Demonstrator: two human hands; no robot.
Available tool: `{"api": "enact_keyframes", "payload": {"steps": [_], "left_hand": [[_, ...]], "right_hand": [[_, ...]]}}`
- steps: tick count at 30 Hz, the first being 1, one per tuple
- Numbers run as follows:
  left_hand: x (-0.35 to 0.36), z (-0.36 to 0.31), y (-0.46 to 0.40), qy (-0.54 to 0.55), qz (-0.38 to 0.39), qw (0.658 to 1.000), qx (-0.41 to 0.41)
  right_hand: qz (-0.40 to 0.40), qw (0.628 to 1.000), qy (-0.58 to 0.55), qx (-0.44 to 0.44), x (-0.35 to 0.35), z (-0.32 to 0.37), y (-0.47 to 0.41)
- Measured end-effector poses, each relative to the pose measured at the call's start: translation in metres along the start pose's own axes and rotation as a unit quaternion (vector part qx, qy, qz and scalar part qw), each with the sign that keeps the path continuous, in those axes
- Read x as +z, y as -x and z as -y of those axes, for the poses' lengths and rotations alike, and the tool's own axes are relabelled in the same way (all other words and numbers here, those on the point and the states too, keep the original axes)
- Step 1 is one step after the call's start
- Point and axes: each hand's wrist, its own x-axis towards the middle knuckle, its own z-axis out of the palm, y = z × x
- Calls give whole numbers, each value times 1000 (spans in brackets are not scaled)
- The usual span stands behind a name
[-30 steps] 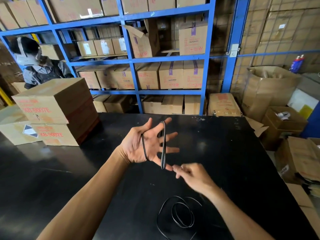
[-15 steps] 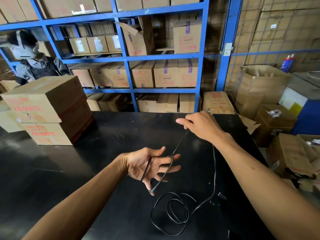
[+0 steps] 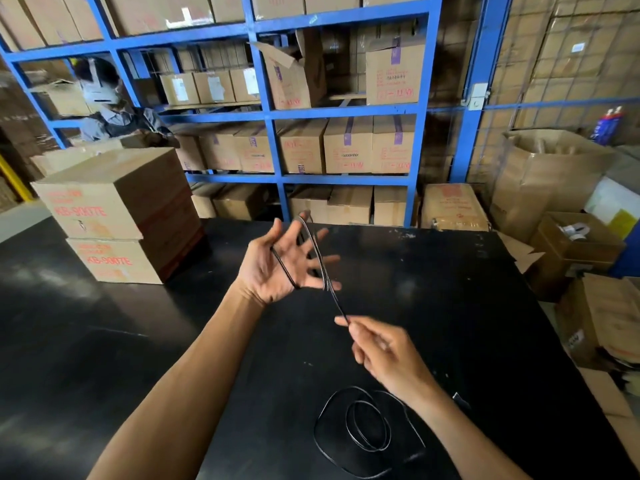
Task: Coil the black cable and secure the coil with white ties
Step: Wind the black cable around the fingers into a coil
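Left hand [image 3: 277,268]: raised palm-up above the table, fingers spread wide and stiff. Judged purpose: it serves as a former. The thin black rubber-sheathed cable [image 3: 320,258] is looped around it, one run crossing the palm near the base of the thumb, the other passing over the fingertips and down past the little finger. Spreading the fingers sets the loop size and keeps the turns from sliding off. The hand grips nothing; the cable merely hangs on it.

Right hand [image 3: 384,351]: lower and nearer the wearer, fingers narrowed to a pinch on the cable where it leaves the left hand. The short run between the two hands looks taut, probably so each new turn lies snug against the last.

Slack: the unwound remainder lies in loose overlapping rings on the black matte tabletop [image 3: 138,358], just below the right wrist. Kept close, it feeds without dragging. Several rings remain, so coiling is judged about midway or earlier.

White ties: none identifiable on the table. A small pale scrap sits beside the right forearm; too small to tell what it is.

Surroundings: two stacked brown cardboard cartons with red print [image 3: 117,216] at the table's far left, well apart from the work. Blue steel shelving [image 3: 273,112] full of cartons behind. Another person stands beyond the stack, uninvolved.
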Motion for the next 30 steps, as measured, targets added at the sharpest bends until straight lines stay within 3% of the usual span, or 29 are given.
{"api": "enact_keyframes", "payload": {"steps": [3, 8, 13, 16, 19, 24, 27, 30], "left_hand": [[13, -8, 1, -4, 90, 996, -16], [35, 9, 12, -40, 190, 967, -164], [26, 43, 23, -157, 168, 915, -331], [5, 54, 25, -202, 130, 891, -386], [-20, 55, 23, -210, 51, 912, -349], [-26, 35, 18, -84, -102, 980, -146], [-18, 22, 14, -29, -108, 993, -46], [-5, 11, 8, 4, -73, 997, 7]], "right_hand": [[23, 997, 39, 55, 1, -25, 6], [-47, 970, 228, 73, -31, -22, -33], [39, 920, 388, 29, -74, 30, -78], [94, 890, 445, 19, -88, 61, -89], [80, 910, 408, -8, -85, 70, -82], [4, 980, 199, -14, -55, 37, -41], [26, 998, 42, 28, -29, 4, -19], [63, 997, 19, 33, -11, -23, -8]]}}
